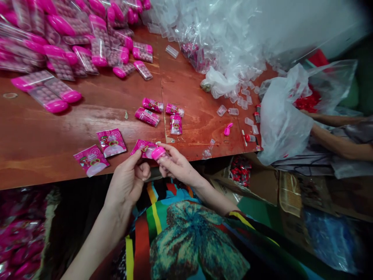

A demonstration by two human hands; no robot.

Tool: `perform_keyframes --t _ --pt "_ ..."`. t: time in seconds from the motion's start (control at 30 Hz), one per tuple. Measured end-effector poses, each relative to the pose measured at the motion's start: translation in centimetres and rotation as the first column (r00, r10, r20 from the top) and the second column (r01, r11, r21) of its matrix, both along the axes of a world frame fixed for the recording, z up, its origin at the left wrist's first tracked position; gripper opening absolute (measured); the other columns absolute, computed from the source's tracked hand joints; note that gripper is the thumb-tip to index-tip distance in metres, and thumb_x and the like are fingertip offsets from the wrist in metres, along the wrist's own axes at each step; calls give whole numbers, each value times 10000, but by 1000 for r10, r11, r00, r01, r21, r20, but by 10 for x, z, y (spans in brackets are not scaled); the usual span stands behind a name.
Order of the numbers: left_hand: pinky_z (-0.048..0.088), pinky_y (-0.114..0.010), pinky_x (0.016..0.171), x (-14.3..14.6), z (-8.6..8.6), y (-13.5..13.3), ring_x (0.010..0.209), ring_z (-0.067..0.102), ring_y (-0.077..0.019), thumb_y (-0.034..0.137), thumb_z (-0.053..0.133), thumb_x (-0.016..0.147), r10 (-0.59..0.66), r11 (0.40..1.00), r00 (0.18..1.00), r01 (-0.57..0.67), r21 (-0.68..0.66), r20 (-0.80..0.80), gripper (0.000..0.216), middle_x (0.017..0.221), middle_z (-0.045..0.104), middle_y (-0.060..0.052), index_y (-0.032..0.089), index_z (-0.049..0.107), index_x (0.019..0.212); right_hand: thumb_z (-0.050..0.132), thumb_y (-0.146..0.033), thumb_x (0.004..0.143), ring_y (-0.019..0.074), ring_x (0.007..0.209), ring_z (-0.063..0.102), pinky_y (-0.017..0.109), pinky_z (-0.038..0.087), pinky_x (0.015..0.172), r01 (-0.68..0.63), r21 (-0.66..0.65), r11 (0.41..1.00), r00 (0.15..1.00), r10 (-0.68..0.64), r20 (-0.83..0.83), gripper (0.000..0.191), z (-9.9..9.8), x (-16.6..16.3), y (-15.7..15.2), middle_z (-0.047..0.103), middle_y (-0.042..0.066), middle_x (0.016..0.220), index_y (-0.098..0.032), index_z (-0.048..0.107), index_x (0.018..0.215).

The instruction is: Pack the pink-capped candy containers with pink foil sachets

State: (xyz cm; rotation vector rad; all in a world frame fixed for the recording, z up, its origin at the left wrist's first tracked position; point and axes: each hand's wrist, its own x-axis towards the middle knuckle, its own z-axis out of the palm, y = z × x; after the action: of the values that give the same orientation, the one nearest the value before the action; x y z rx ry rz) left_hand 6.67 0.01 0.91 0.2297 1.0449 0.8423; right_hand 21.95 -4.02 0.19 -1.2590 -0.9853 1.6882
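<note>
My left hand [132, 177] pinches the edge of a printed pink wrapper [142, 147] over the table's front edge. In the fingers of my right hand [176, 165] is a small clear container with a bright pink cap [158, 153], held against the wrapper's right side. Whether the container is partly inside the wrapper I cannot tell. Left of my hands lie two flat pink wrappers, one nearer [91, 160] and one farther [111, 142]. Beyond my hands, several wrapped pink containers [148, 116] rest on the wood.
Capped containers of pink balls [61, 62] are heaped at the back left of the table [201, 124]. Clear empty containers [233, 42] pile up at the back. A co-worker's arm [329, 140] reaches into a plastic bag [285, 112] at right. Boxes [259, 186] stand below.
</note>
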Motion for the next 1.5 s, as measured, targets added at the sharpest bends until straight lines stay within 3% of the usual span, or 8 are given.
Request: perform_keyframes --t 0.3,0.53,0.73,0.9,1.0,1.07,1.27,1.5 --pt "297 -186 364 0 -3 -6 354 396 -80 379 792 750 -63 997 995 67 45 -76 283 405 468 29 157 627 691 547 -414 988 122 586 541 259 450 585 -152 86 985 988 151 13 611 3 5 -4 515 -69 660 -265 284 1519" --pt "279 -191 351 -1 -2 -6 333 389 -76 425 795 747 37 999 990 -33 31 -136 359 403 451 42 168 566 643 556 -441 981 79 485 434 212 371 471 72 143 987 997 -67 -40 623 -14 -1 -7 606 -48 730 -243 269 1497" --pt "279 -188 341 4 -1 -8 328 386 -62 398 805 738 24 999 995 -21 33 -96 323 463 523 37 150 600 710 524 -392 1002 97 617 572 244 515 584 236 394 888 950 -297 99 504 -17 -4 -9 676 26 972 -261 303 1435" --pt "261 -180 341 6 1 -11 330 377 -67 454 804 723 -39 999 990 44 30 -135 367 400 465 47 156 593 689 502 -339 1003 159 844 693 315 602 738 -32 654 756 799 -374 471 475 -17 -2 -15 682 93 1154 -242 349 1442" --pt "263 -180 353 6 3 -13 350 393 -70 463 811 711 -66 995 983 77 59 -170 373 412 475 41 151 608 693 502 -247 985 195 1049 706 352 612 867 -189 760 621 734 -425 530 472 -17 2 -13 672 101 1252 -246 377 1440" --pt "268 -183 361 6 3 -14 361 399 -72 457 804 723 -75 992 979 93 89 -187 359 422 482 36 151 620 692 494 -206 973 201 1124 695 360 611 910 -267 771 579 726 -405 556 487 -17 3 -11 670 102 1279 -245 377 1445" --pt "317 -192 388 5 0 -16 387 452 -90 439 752 767 -143 975 974 169 145 -175 341 449 529 -1 157 619 629 497 -177 960 208 1326 583 367 558 1036 -370 690 623 746 -244 620 502 -18 3 -13 586 135 1422 -210 393 1451" --pt "360 -215 371 2 0 -12 376 474 -108 428 671 818 -146 984 987 152 89 -65 301 500 560 2 161 623 689 483 -186 965 208 1306 591 340 576 979 -407 617 674 730 -166 663 472 -20 1 -15 571 146 1428 -196 420 1433"
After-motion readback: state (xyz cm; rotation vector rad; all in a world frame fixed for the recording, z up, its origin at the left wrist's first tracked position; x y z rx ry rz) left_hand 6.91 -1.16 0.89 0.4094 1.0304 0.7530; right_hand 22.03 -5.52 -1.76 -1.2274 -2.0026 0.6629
